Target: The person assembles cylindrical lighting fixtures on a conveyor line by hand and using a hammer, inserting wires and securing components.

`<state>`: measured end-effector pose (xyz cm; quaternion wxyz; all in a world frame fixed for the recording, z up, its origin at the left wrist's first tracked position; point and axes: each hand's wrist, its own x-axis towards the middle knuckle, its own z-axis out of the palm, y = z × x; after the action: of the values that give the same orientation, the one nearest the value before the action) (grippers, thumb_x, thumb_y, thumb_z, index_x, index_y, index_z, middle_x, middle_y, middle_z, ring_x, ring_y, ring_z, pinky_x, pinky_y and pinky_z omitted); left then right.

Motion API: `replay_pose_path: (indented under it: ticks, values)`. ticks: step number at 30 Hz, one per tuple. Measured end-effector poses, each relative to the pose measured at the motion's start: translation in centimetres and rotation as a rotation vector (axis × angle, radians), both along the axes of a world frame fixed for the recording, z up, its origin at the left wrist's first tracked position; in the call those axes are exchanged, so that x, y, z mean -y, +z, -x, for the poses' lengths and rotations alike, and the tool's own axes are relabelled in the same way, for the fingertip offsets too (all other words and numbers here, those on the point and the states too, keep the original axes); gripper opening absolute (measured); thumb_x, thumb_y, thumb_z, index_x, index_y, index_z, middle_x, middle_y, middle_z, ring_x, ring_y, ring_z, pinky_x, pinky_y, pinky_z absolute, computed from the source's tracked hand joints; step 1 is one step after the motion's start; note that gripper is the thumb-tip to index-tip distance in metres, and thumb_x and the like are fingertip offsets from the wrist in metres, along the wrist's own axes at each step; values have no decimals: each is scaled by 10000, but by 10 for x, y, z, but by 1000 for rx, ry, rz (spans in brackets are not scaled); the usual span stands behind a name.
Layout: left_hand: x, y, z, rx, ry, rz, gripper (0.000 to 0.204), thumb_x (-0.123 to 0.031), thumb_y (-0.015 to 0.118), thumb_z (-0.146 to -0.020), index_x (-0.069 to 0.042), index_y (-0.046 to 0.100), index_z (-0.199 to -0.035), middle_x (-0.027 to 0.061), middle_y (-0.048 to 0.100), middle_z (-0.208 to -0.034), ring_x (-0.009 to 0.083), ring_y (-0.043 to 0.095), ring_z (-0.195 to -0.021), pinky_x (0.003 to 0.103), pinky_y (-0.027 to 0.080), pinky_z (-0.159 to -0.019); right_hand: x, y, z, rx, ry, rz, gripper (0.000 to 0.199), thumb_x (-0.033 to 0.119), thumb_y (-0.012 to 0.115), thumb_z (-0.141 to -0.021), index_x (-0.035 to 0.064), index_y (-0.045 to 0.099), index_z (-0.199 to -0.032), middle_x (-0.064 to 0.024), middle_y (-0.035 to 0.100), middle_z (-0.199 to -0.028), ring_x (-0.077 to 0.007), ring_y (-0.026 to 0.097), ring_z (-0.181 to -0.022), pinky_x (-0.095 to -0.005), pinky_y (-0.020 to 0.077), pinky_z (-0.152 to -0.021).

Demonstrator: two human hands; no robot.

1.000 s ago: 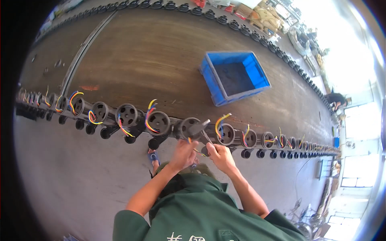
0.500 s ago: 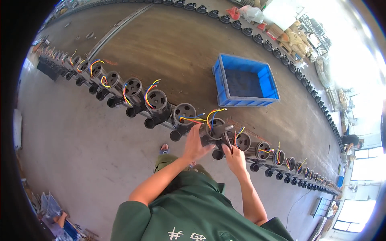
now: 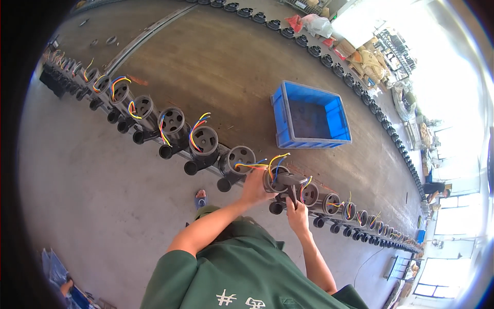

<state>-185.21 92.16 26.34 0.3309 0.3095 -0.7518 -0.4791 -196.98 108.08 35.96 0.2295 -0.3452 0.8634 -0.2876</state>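
Observation:
In front of me stands a black cylindrical housing (image 3: 269, 181) with an open round top. Yellow, blue and red wires (image 3: 271, 160) stick up out of it. My left hand (image 3: 254, 187) is wrapped against its left side, the fingers partly hidden. My right hand (image 3: 297, 213) is closed round the handle of a dark grey pistol-shaped hand tool (image 3: 293, 180). The tool's head lies over the right part of the housing's opening; its tip and exact kind are hard to make out.
Similar housings (image 3: 203, 141) with loose wires line the table's near edge on both sides. A blue plastic crate (image 3: 288, 123) sits on the brown tabletop (image 3: 216, 67). Black round parts (image 3: 314, 51) run along the far edge. Another person (image 3: 437, 189) bends at the far right.
The tool's head has tilted and now lies flatter across the housing's opening. My left hand has stayed at the housing's side. The whole view has shifted slightly.

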Motion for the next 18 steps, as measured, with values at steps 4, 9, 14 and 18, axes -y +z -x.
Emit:
replay_pose_path:
  ticks: [4,9,14,18]
  values:
    - [4,-2,-9,-2,6,-27,899,-292,943,-610,-53,508,-1360,134,623,-1253,371,581,-1211,487,439,-1043,20,50,-3,355,-192,-50,493,486,576,-1041,92,551,-746,31,479,-565,-60,423,-458,-235,296,-408]
    - [6,8,-12,-34,-5,45,944,-276,951,-581,-52,479,-1366,129,620,-1199,373,583,-1164,487,445,-1029,21,86,-30,356,-235,180,481,378,502,-1070,49,534,-721,16,459,-560,-77,420,-480,-265,319,-431]
    - [7,2,-11,-72,-17,-3,960,-264,962,-575,-27,486,-1375,194,603,-1311,416,561,-1259,496,451,-1071,13,16,-45,129,-164,-132,511,420,550,-1049,35,550,-712,-2,511,-585,-104,487,-544,-325,398,-507]
    - [2,-7,-15,-72,-16,2,961,-267,964,-577,-23,486,-1374,188,610,-1289,396,589,-1221,456,499,-1016,16,50,-38,206,-208,-86,465,370,574,-1041,67,538,-690,34,493,-599,-54,442,-532,-256,348,-488]
